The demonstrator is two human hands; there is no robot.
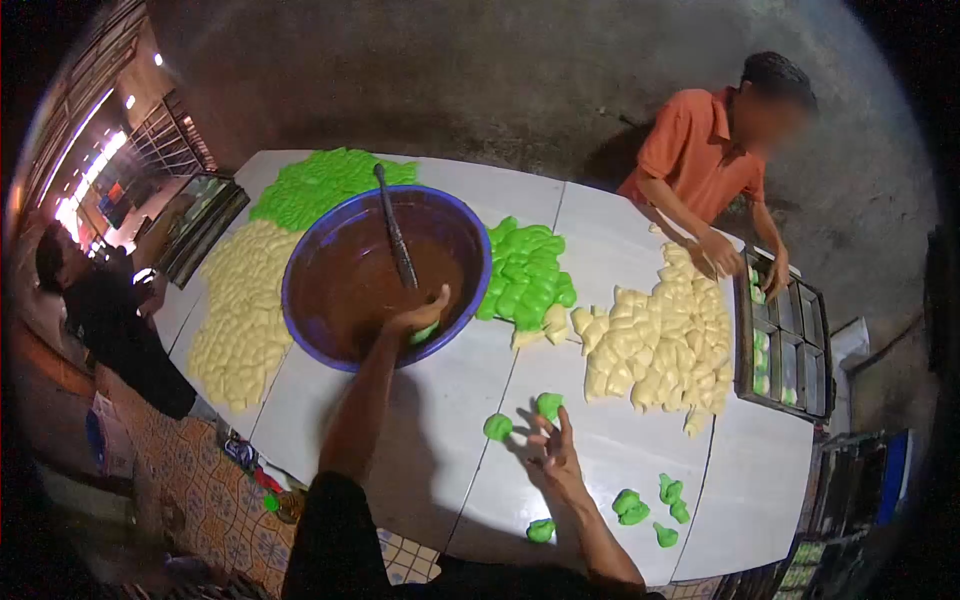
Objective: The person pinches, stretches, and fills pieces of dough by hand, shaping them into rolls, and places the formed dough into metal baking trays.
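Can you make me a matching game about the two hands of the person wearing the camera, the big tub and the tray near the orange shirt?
1. Left hand
2. Right hand
3. Big tub
4. Tray near the orange shirt

A. fingers spread, by a green lump
B. divided into compartments
C. holding a green piece
D. brown mix inside

Pairs: 1-C, 2-A, 3-D, 4-B

Black sleeve [335, 535] (plain), ungloved hands [563, 465]
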